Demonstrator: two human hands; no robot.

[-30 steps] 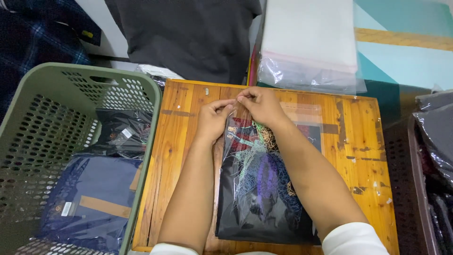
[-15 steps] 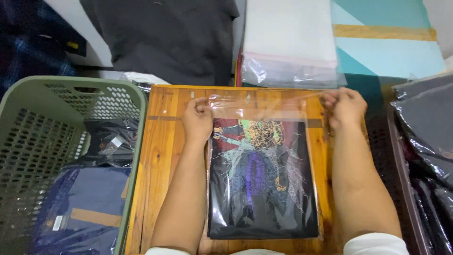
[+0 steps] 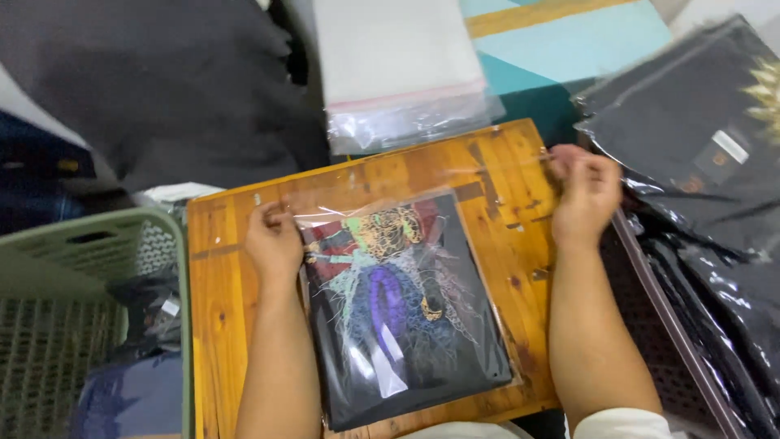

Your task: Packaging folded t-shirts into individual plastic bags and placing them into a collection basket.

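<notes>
Bare wood of the bench (image 3: 227, 301) shows in a strip along its left edge, beside the left forearm, and in a narrower band between the bagged shirt (image 3: 406, 317) and the right forearm near the right edge. The far edge is mostly open wood too, though the clear flap (image 3: 422, 183) stretches across it between the left hand (image 3: 275, 242) and the right hand (image 3: 587, 195). Off the left edge the green basket (image 3: 175, 325) stands close against the bench. Beyond the far edge a stack of clear bags (image 3: 406, 89) overlaps the rim. Off the right edge, bagged dark garments (image 3: 699, 162) pile up close.
</notes>
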